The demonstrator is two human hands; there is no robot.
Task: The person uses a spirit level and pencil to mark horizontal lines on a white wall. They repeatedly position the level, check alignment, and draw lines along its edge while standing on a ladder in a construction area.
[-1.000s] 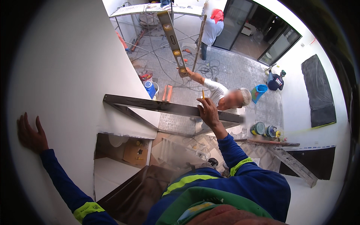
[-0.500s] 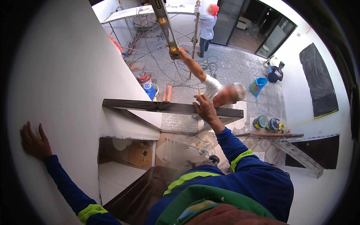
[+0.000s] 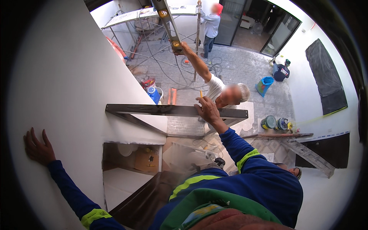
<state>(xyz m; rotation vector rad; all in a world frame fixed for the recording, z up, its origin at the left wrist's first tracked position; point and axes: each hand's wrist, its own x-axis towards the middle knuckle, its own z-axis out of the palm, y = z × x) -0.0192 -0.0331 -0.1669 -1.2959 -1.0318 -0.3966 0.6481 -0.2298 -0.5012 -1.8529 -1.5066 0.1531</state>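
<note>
My left hand [image 3: 39, 147] spreads open and empty against the white wall [image 3: 69, 84]; my right hand [image 3: 209, 111], pinching a yellow pencil [image 3: 201, 93], rests on the dark frame [image 3: 153, 110], whose long bar runs left-to-right ahead. Just beyond, a co-worker [image 3: 215, 86] with a raised spirit level [image 3: 163, 14] occupies the far side.

The left arm [image 3: 73, 188] stretches out sideways, left hand [image 3: 39, 147] flat, fingers spread, back of it showing. The right arm [image 3: 238, 147] reaches forward and slightly leftward, right hand [image 3: 209, 110] with fingers curled.
</note>
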